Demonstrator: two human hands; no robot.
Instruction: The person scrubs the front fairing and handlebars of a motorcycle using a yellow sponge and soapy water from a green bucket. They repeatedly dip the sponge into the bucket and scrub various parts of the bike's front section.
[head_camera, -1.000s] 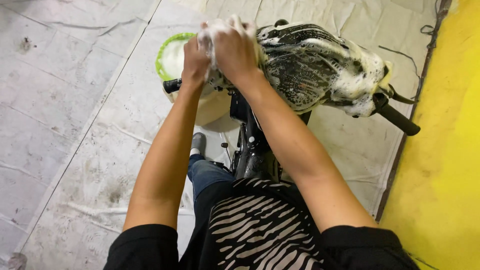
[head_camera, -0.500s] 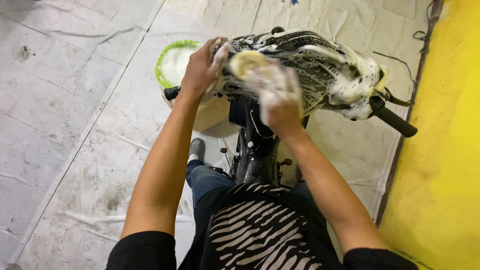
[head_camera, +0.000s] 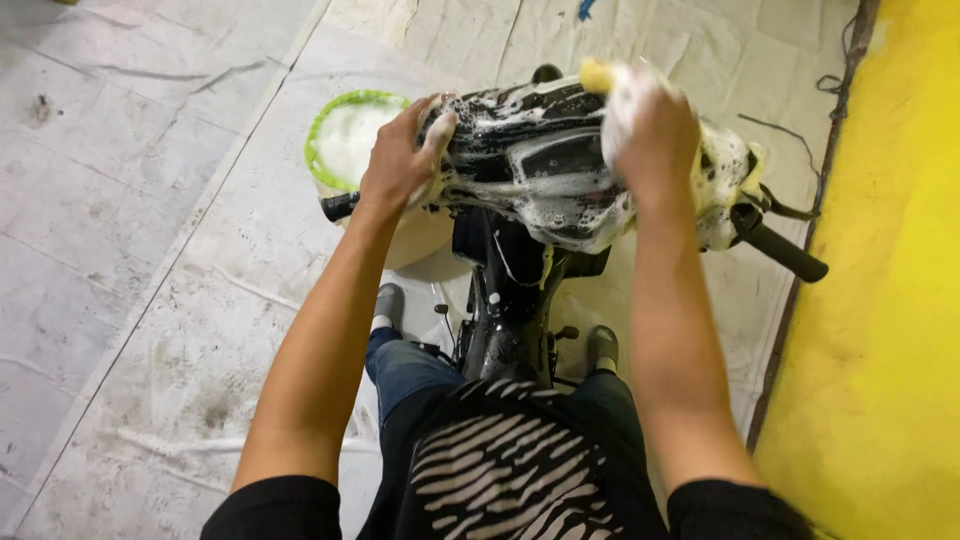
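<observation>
While both hands work the soapy front of the motorcycle, these points stand out:

Change: half a second ago the right hand (head_camera: 650, 125) held the sponge near the middle of the handlebar cover; now it sits further out at 1 o'clock, over the far right of the cover.
Meaning: by my judgement the scrub is moving across the cover, with suds already on most of it.
Right grip: fingers closed around a foamy yellow sponge (head_camera: 598, 75), one corner showing.
Left grip: left hand (head_camera: 402, 155) lies flat, fingers spread, on the handlebar cover (head_camera: 540, 165) at 11 o'clock, clasping nothing.
Bucket: green-rimmed bucket (head_camera: 335, 115) of foam at 10 o'clock, just beyond the left hand.
Labels, signs: none visible; a plain yellow wall (head_camera: 890, 300) runs along 3 o'clock.
</observation>
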